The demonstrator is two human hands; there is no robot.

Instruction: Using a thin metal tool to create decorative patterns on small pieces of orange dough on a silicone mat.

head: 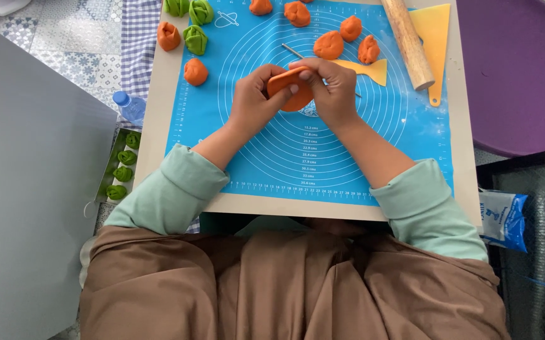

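Far left: grey panel (pixel 27 208), then a clear plastic bottle w/ blue cap (pixel 130 107) lying on the patterned floor, and below it a tray (pixel 110 165) holding a row of green dough twists (pixel 123 174). Next the board (pixel 153 119) w/ blue silicone mat (pixel 272 157) on top. At mat's upper left edge: orange dough pieces (pixel 195 72) and green dough pieces (pixel 195 39), some off the mat on the board. Centre: left hand (pixel 250 101) closed around the left side of a flat orange dough disc (pixel 290 88), fingers curled on its edge; disc is held up just above the mat's middle rings. Right hand (pixel 332 91) pinches the disc's top edge w/ fingertips together on it, and seems to hold a thin metal stick (pixel 294 51) too, tho exact hold is hard to tell. Behind the hands, more shaped orange lumps (pixel 329 45). Right of them: yellow spatula tool (pixel 364 68), wooden rolling pin (pixel 408 43), yellow scraper (pixel 435 38). Far right: purple round basin (pixel 518 75); lower right, a blue-white packet (pixel 503 219).
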